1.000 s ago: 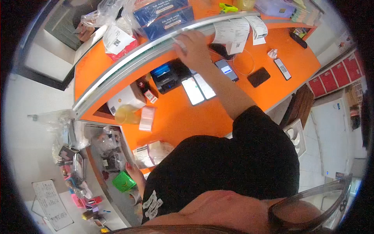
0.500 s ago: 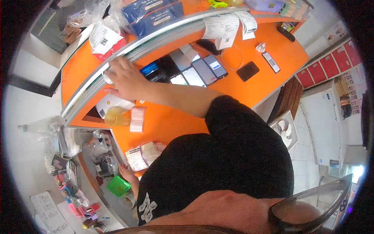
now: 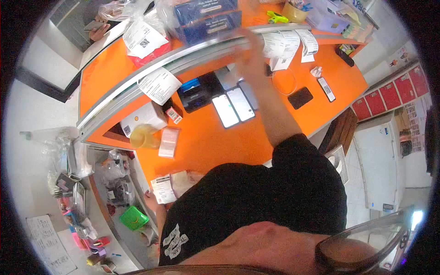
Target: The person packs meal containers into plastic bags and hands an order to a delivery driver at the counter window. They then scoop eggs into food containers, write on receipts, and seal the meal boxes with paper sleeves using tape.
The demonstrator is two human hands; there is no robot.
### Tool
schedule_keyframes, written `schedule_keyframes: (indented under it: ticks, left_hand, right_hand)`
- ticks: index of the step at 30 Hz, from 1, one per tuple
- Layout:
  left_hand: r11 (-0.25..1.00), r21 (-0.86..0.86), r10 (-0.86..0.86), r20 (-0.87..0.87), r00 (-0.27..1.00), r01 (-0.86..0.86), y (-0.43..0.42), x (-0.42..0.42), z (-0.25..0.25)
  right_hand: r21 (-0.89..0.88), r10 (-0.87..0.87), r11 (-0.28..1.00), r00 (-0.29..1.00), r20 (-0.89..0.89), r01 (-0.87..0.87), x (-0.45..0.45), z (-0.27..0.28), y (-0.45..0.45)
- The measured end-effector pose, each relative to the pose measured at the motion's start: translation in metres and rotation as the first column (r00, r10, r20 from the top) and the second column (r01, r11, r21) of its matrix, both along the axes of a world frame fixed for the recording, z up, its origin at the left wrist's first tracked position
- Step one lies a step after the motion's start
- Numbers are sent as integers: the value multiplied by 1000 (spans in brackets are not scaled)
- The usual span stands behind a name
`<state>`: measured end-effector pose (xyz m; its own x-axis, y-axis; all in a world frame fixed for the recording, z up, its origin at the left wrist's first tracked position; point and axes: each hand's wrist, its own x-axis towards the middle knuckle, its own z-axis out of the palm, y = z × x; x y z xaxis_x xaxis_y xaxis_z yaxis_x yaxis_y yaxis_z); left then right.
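Note:
My right hand (image 3: pixel 250 52), smeared by motion, reaches across the orange desk to the metal rail (image 3: pixel 201 50), just left of several hanging receipts (image 3: pixel 286 46). Its fingers are too blurred to read. Another receipt (image 3: pixel 159 86) hangs from the rail further left. Beneath my right forearm lie smartphones with lit screens (image 3: pixel 225 111), beside a black box-like device (image 3: pixel 196 100). At the lower left, my left hand (image 3: pixel 151 200) rests by the desk edge, fingers partly visible and loosely extended, beside a printed slip (image 3: pixel 163 189).
A yellow tape roll (image 3: pixel 143 136), a pink slip pad (image 3: pixel 169 142) and a white box (image 3: pixel 142 119) sit on the left. A dark phone (image 3: pixel 300 98) and a phone with a QR code (image 3: pixel 327 89) lie right. Another person's hand (image 3: pixel 98 31) holds a phone beyond the counter.
My right hand has swept rightward along the rail from its left part. A receipt now hangs near where that hand was. The view has shifted slightly; my left hand stays by the desk edge.

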<state>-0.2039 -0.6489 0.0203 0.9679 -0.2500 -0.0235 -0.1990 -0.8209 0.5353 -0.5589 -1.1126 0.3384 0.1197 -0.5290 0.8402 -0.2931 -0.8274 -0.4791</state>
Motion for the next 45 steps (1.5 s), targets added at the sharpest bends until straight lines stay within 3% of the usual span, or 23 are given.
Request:
schedule_keyframes:
  ticks: [1, 2, 6, 9, 12, 15, 18, 22, 25, 28, 31, 35, 45]
  left_hand:
    - [1000, 20, 8, -3, 1000, -8, -2, 1, 2]
    - [999, 42, 18, -9, 1000, -17, -3, 1, 3]
    - [998, 57, 3, 10, 1000, -3, -1, 0, 1]
    - [999, 42, -6, 19, 1000, 5, 2, 7, -11]
    - [999, 37, 26, -1, 1000, -26, 2, 9, -14]
    - [999, 37, 37, -6, 999, -37, -1, 2, -2]
    - [999, 32, 25, -47, 999, -23, -5, -2, 7]
    - [999, 18, 47, -36, 998, -46, -7, -5, 11]
    - [999, -5, 52, -35, 998, -52, -8, -6, 15]
    - [999, -25, 39, -56, 998, -40, -6, -3, 10]
    - [998, -26, 55, -58, 997, -56, -7, -5, 11]
    - [1000, -1, 26, -19, 999, -26, -3, -2, 4]
    - [999, 9, 43, -15, 999, -43, -3, 0, 3]
  right_hand:
    - [16, -215, 977, 976, 35, 214, -22, -2, -20]
    - [-56, -295, 954, 955, 31, 296, -42, 1, -34]
    - [-272, -525, 833, 844, -111, 482, -85, 7, -64]
    - [-264, -421, 898, 863, -280, 352, -87, 1, -75]
    - [-210, -400, 911, 881, -252, 354, -66, -7, -61]
    - [-252, -310, 931, 936, -167, 263, -31, -16, -40]
    - [-286, -123, 956, 972, -199, 62, 3, -21, -20]
    - [-278, -17, 959, 966, -259, -58, 23, -24, 4]
    - [-356, 40, 929, 986, -162, -97, 21, -42, -1]
    - [-351, -80, 934, 997, -20, 68, 14, -43, 3]
    - [-310, -118, 945, 993, -21, 106, 6, -37, -5]
    - [-298, -139, 953, 958, -252, 60, 5, -30, -14]
    - [-313, -102, 949, 973, -208, 33, 3, -35, -13]
